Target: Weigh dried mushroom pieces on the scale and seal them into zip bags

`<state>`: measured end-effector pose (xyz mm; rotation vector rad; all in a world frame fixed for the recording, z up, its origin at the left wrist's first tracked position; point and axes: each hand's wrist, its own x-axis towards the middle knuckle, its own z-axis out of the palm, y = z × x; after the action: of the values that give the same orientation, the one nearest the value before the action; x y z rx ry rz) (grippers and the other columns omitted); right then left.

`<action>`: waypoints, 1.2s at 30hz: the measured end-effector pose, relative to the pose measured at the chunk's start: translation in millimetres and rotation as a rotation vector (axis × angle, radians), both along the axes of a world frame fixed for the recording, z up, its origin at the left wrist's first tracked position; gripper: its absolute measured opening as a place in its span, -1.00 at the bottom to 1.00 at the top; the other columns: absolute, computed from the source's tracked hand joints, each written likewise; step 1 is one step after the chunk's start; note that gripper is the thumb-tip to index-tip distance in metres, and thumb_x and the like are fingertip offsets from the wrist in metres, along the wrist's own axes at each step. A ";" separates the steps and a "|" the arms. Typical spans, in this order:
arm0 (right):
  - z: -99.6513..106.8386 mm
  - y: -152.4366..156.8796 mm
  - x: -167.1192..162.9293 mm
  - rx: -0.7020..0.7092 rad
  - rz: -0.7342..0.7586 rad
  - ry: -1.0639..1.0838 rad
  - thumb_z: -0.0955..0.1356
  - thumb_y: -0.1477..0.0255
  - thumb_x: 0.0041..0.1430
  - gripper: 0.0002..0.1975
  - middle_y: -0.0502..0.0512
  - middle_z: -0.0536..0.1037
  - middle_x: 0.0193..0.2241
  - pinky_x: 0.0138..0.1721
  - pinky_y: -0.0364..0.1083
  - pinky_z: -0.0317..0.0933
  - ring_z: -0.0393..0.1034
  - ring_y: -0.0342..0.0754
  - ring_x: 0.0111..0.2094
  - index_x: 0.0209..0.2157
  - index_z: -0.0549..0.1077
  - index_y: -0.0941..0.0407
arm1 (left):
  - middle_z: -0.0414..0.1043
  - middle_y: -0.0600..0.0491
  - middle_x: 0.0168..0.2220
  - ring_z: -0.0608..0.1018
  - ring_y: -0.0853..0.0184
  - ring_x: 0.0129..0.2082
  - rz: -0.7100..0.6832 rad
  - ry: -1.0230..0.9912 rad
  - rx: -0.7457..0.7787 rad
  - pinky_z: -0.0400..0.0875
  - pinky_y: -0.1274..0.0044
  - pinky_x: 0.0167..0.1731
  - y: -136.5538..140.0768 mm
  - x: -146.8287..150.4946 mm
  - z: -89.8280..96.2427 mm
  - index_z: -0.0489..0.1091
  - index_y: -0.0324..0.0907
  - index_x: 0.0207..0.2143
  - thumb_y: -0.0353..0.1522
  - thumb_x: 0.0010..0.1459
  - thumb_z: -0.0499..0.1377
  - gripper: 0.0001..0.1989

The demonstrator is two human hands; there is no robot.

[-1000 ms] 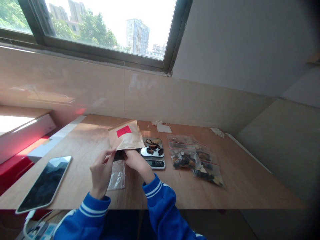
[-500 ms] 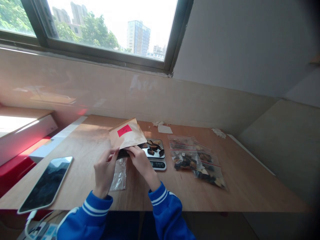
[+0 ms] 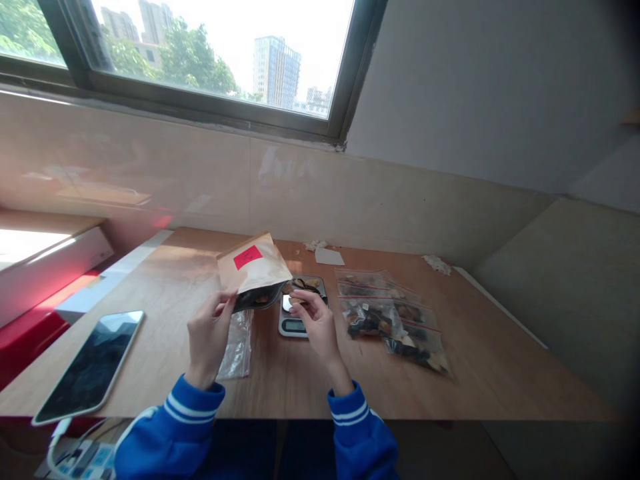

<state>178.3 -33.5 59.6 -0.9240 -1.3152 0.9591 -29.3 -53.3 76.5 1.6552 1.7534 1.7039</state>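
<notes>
My left hand (image 3: 211, 333) grips the lower left corner of a kraft paper pouch (image 3: 273, 267) with a pink label. The pouch is tilted, its mouth gaping toward me, with dark contents showing inside. Over the digital kitchen scale (image 3: 286, 328), my right hand (image 3: 320, 327) pinches a small brown dried slice (image 3: 296, 301). Dark and tan dried pieces (image 3: 311, 284) lie on the scale's plate, partly hidden by that hand. Below the pouch, a clear zip bag (image 3: 237, 350) lies flat on the table.
Several clear zip bags of dried pieces (image 3: 370, 320) lie right of the scale. A tablet (image 3: 90, 367) with a white cable rests at the left edge. White paper (image 3: 329, 257) and crumpled tissue (image 3: 437, 265) sit near the wall.
My right hand has left the pouch mouth and moved right over the scale, now with a brown slice in its fingers. The pouch mouth gapes wider; my left hand still holds it.
</notes>
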 end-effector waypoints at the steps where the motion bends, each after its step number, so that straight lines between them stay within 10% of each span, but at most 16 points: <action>1: -5.0 2.6 4.0 -0.032 -0.025 0.026 0.40 0.26 0.13 -0.68 0.12 0.58 -0.22 -0.28 -0.10 0.43 0.50 -0.09 -0.36 -0.12 0.47 0.12 | 0.58 0.13 -0.34 0.63 0.33 -0.34 0.005 0.001 -0.002 0.47 0.62 -0.35 0.3 0.1 -0.3 0.49 -0.11 -0.31 -0.22 0.18 0.16 -0.82; 16: -35.6 31.1 6.6 0.229 -0.069 -0.745 0.21 0.57 0.26 -0.71 0.18 0.56 -0.19 -0.13 -0.03 0.31 0.41 0.01 -0.17 -0.12 0.51 0.10 | 0.58 0.13 -0.36 0.63 0.33 -0.35 0.007 -0.021 -0.021 0.47 0.61 -0.35 -0.1 -1.6 4.2 0.49 -0.11 -0.32 -0.22 0.16 0.17 -0.82; 24: -35.4 32.2 4.9 0.270 -0.111 -0.680 0.28 0.50 0.23 -0.76 0.20 0.40 0.07 0.13 0.08 0.14 0.24 0.05 0.13 -0.10 0.49 0.08 | 0.59 0.13 -0.35 0.63 0.35 -0.36 -0.021 -0.024 -0.010 0.48 0.61 -0.34 -2.2 0.3 5.5 0.49 -0.10 -0.32 -0.22 0.16 0.16 -0.82; 31: -17.4 9.4 -5.2 0.304 -0.268 -0.428 0.20 0.48 0.29 -0.78 0.17 0.44 -0.20 -0.07 -0.04 0.29 0.38 -0.02 -0.11 -0.25 0.47 0.11 | 0.59 0.10 -0.33 0.63 0.32 -0.36 -0.007 -0.029 -0.026 0.49 0.57 -0.33 -4.6 0.2 8.0 0.48 -0.12 -0.33 -0.20 0.15 0.14 -0.79; 36: 2.1 -9.7 -26.8 0.398 -0.100 -0.704 0.19 0.44 0.31 -0.73 0.15 0.52 -0.23 -0.10 -0.07 0.28 0.41 -0.02 -0.17 -0.05 0.42 0.12 | 0.59 0.10 -0.33 0.62 0.33 -0.37 -0.038 -0.041 -0.033 0.48 0.58 -0.33 -6.5 2.4 6.4 0.48 -0.11 -0.31 -0.20 0.16 0.14 -0.79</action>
<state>151.5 -43.2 61.7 -1.0365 -1.9378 0.2587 -27.0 -59.8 82.9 1.6175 1.7108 1.6717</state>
